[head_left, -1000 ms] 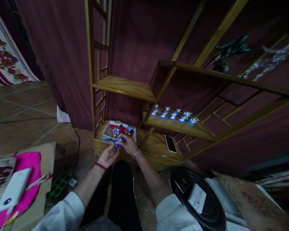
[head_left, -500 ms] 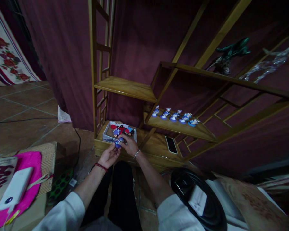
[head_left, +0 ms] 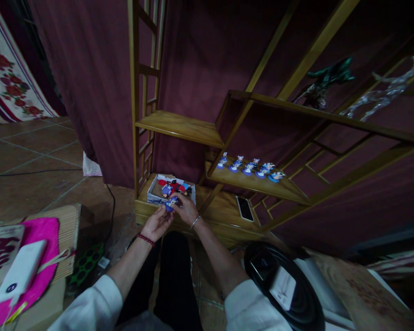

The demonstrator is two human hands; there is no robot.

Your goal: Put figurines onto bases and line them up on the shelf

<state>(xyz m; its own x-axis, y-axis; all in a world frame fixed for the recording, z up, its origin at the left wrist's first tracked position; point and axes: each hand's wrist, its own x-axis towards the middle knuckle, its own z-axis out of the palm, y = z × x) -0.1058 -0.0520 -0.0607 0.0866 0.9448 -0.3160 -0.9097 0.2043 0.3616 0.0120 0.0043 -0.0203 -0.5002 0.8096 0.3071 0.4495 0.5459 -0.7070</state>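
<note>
Between my two hands is a small purple-and-white figurine on a round base, held just in front of a low box. My left hand grips it from below at the base. The fingers of my right hand close on its upper part. Behind it the open white box sits on the lower wooden shelf, with several red, blue and black figurines lying inside. Several similar figurines stand upright in a row on the raised shelf to the right.
A dark-screened phone lies on the lower shelf at right. Upright posts and shelf boards surround the working area. A white power bank rests on a pink cloth at left. A black coil lies at lower right.
The figurine has turned or tilted slightly between my fingers, and its front shows a little more. Both hands stay in nearly the same place.
</note>
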